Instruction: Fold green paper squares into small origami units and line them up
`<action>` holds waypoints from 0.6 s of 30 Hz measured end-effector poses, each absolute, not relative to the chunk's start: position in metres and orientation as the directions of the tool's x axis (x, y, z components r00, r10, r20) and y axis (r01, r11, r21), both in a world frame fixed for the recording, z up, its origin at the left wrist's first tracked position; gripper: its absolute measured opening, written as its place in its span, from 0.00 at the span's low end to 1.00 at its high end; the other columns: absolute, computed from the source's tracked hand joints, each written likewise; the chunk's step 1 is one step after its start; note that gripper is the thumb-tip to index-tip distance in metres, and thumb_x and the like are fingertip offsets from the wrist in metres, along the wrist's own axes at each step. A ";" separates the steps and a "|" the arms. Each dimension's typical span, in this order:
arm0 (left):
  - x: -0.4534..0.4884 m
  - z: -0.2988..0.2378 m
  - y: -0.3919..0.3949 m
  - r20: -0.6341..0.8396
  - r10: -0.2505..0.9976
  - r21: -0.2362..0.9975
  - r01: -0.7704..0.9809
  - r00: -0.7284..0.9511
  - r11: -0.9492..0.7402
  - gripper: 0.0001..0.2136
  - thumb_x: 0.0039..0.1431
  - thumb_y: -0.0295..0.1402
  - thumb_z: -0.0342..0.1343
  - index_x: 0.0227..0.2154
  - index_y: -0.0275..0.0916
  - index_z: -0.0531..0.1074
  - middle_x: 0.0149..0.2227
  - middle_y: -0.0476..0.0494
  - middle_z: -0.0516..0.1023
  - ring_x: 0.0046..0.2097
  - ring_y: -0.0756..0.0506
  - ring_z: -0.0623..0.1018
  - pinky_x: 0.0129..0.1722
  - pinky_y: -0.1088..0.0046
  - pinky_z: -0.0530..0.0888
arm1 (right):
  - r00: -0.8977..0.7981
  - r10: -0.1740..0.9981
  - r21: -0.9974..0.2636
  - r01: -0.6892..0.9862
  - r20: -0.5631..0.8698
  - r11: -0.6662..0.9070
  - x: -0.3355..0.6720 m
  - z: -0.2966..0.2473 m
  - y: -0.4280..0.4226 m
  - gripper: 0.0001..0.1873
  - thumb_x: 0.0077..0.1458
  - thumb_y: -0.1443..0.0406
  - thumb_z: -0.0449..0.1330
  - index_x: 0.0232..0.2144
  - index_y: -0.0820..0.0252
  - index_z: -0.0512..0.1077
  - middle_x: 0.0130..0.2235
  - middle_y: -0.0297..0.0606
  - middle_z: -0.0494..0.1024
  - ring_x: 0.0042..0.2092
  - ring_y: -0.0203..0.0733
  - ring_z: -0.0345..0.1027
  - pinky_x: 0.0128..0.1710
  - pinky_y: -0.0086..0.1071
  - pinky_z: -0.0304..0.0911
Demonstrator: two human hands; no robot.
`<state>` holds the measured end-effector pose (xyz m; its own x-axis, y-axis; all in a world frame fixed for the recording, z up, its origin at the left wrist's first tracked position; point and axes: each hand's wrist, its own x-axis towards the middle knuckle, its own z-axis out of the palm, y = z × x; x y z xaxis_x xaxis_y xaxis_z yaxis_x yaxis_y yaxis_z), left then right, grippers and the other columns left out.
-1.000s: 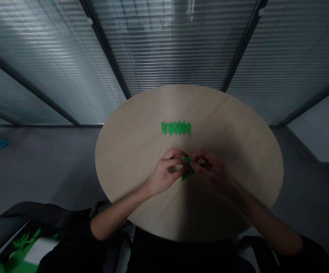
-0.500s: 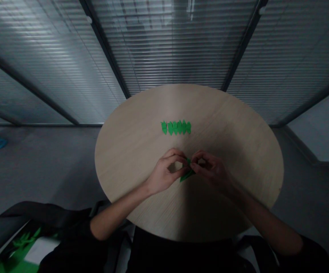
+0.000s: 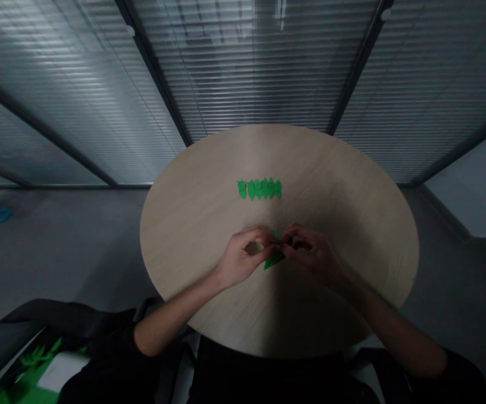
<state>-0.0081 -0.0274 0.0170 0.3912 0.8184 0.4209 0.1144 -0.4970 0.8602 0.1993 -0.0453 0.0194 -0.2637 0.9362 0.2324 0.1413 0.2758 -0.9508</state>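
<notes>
I have the left hand [image 3: 243,261] and right hand [image 3: 314,252] pinching a green paper piece [image 3: 274,259] between them over the round counter [image 3: 343,191], apparently to keep it steady, just nearer me than a row of green paper shapes [image 3: 259,189].

"Can you read any words?"

"No. I looked all over, and I can't read a word, a number or a sign."

"What about the blocky patch at the top of the window blinds [image 3: 268,8]?"

"Too blurry for me. The green and white thing [image 3: 60,370] down low has nothing I can read."
</notes>
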 end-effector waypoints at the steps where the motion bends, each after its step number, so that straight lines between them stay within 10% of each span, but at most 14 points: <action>1: -0.008 0.017 -0.028 0.423 0.821 0.859 0.119 0.384 -0.498 0.04 0.65 0.31 0.63 0.35 0.37 0.79 0.33 0.44 0.81 0.34 0.48 0.79 0.35 0.72 0.78 | -0.265 0.936 -0.951 0.140 0.234 0.277 0.199 0.020 -0.045 0.04 0.58 0.64 0.65 0.32 0.57 0.74 0.33 0.34 0.75 0.33 0.36 0.71 0.31 0.28 0.69; 18: -0.013 0.017 -0.031 0.513 0.835 0.838 0.093 0.201 -0.537 0.06 0.67 0.35 0.64 0.36 0.39 0.82 0.36 0.41 0.85 0.37 0.45 0.83 0.38 0.67 0.82 | -0.270 0.746 -0.628 0.411 0.609 0.661 0.196 0.027 -0.055 0.09 0.60 0.68 0.63 0.43 0.54 0.73 0.38 0.38 0.75 0.33 0.39 0.68 0.27 0.32 0.67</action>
